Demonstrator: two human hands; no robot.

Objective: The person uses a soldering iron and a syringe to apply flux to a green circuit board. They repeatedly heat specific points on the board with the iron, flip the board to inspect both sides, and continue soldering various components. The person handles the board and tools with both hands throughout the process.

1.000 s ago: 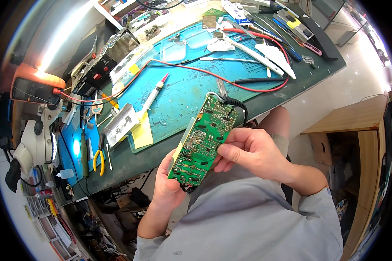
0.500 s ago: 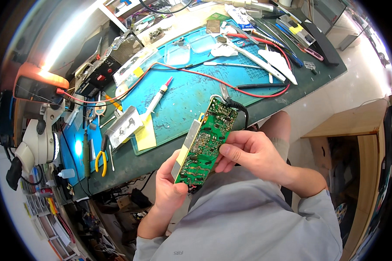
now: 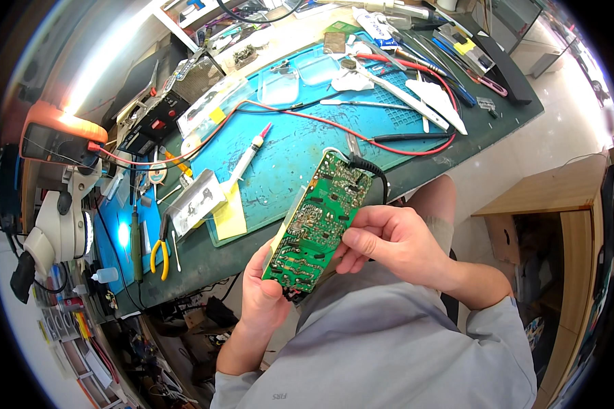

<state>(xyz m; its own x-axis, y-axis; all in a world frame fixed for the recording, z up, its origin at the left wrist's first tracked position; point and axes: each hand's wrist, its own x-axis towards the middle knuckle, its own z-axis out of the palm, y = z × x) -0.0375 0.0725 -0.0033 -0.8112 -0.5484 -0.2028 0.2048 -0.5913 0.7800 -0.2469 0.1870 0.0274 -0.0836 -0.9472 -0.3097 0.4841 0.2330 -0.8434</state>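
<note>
A long green circuit board (image 3: 318,228) is held up in front of my body, its solder side and small parts facing me. My left hand (image 3: 260,293) grips its lower left corner, thumb on the near edge. At the right edge, my right hand (image 3: 396,247) pinches the board between thumb and curled fingers. A black cable (image 3: 370,168) with a thick strain relief is at the board's far end. Only a thin strip shows of the pale plate (image 3: 295,204) along its left side. The underside is hidden.
Beyond the board lies a blue work mat (image 3: 286,150) with a syringe (image 3: 247,160), a yellow sticky pad (image 3: 230,215) and a metal tray (image 3: 196,202). Red and black test leads run from an orange multimeter (image 3: 61,133). Yellow-handled pliers (image 3: 159,255) lie at the left; a wooden cabinet (image 3: 546,184) stands right.
The board has turned so its solder side faces me more fully, and the pale plate on its left side has mostly gone out of sight. Both hands keep their hold.
</note>
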